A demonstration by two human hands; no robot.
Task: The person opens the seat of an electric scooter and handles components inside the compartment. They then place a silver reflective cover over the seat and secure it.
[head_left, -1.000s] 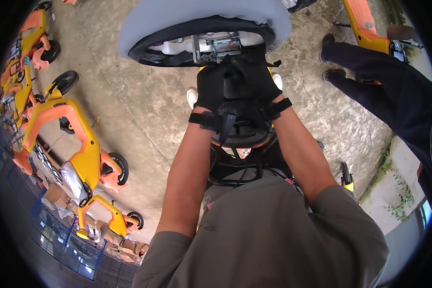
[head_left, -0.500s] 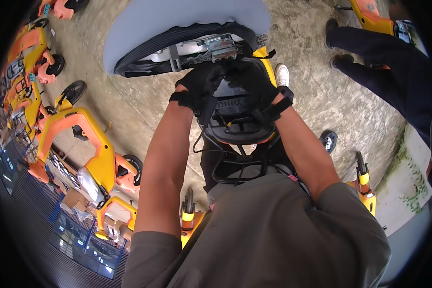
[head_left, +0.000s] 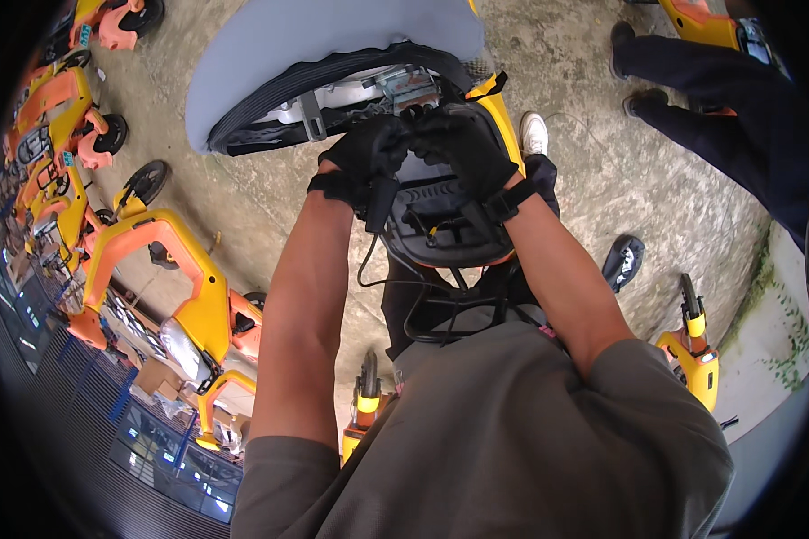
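Note:
My left hand (head_left: 368, 151) and my right hand (head_left: 466, 153), both in black gloves, meet fingertip to fingertip above the rear of a yellow and black bike body (head_left: 500, 124). Their fingers are bent and pinched together; whatever lies between them is too small or hidden. Just beyond stands a big grey seat (head_left: 333, 40), tipped up so its black-rimmed underside shows. A metal bracket (head_left: 412, 88) sits under that seat, close to my fingertips. Below my hands is a black moulded compartment (head_left: 431, 199) with a short yellow-tipped wire (head_left: 432, 232). A small black box (head_left: 381, 205) on a cable hangs at my left wrist.
Several yellow and orange bikes (head_left: 208, 287) line the left side, with cardboard boxes (head_left: 157, 377) among them. Another person's dark-trousered legs (head_left: 710, 99) are at the upper right. Front wheels of more bikes (head_left: 692, 310) show beside me. The concrete floor (head_left: 593, 171) is stained.
The view has shifted slightly, with the seat sitting a bit further left and lower. My hands stay together near the bracket, with fingertips still meeting.

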